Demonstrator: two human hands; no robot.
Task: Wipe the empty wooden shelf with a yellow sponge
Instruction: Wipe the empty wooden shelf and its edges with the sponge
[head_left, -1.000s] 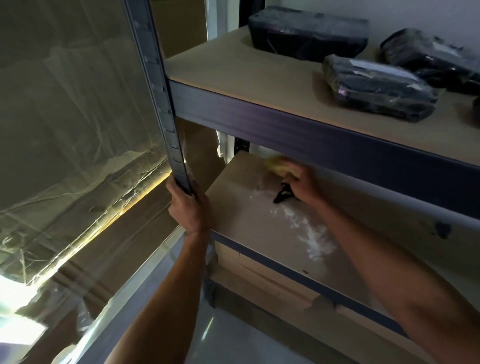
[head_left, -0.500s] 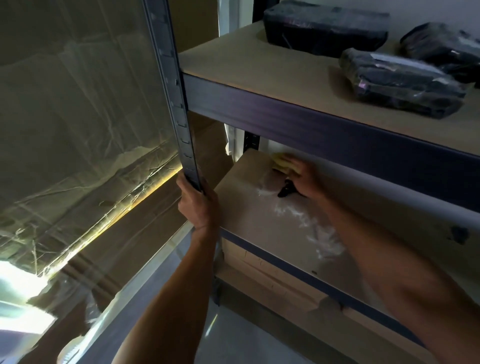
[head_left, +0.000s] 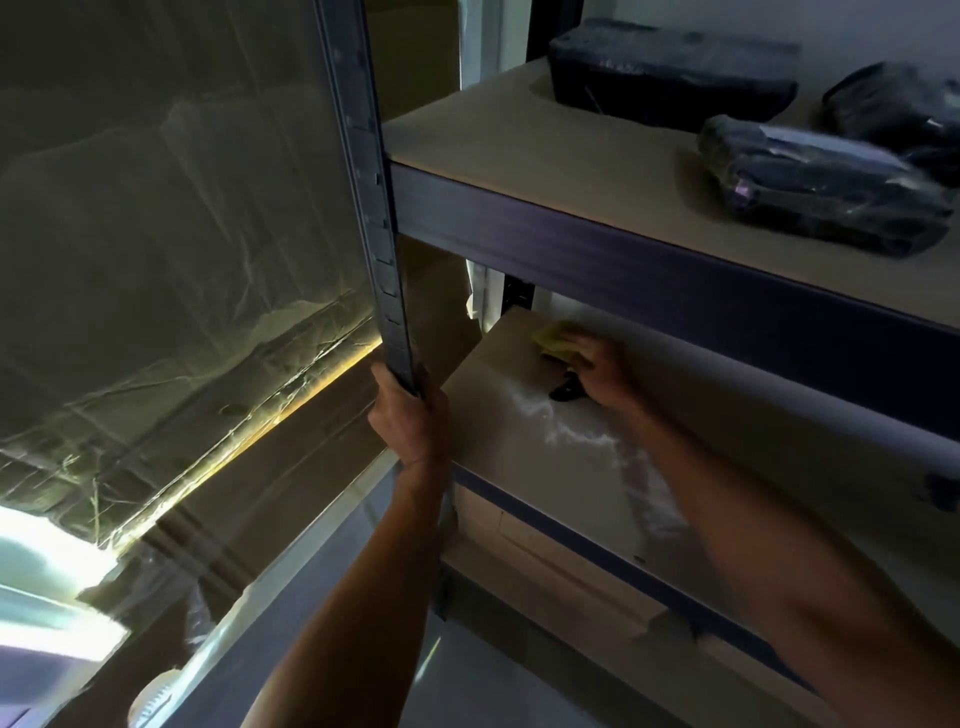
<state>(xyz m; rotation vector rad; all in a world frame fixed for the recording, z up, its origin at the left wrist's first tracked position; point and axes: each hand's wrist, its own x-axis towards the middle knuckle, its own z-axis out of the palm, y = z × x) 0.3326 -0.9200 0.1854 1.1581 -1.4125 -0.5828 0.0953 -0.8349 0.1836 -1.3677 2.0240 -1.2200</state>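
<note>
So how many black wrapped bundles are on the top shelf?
3. One bundle lies at the back, another nearer the front, and a third at the far right, cut by the picture's edge. More may be hidden beyond it.

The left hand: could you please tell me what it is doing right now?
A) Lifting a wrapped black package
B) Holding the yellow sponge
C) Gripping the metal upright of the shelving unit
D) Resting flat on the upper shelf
C: the left hand is wrapped round the metal upright at the rack's front corner, while the right hand holds the yellow sponge on the wooden shelf.
</note>
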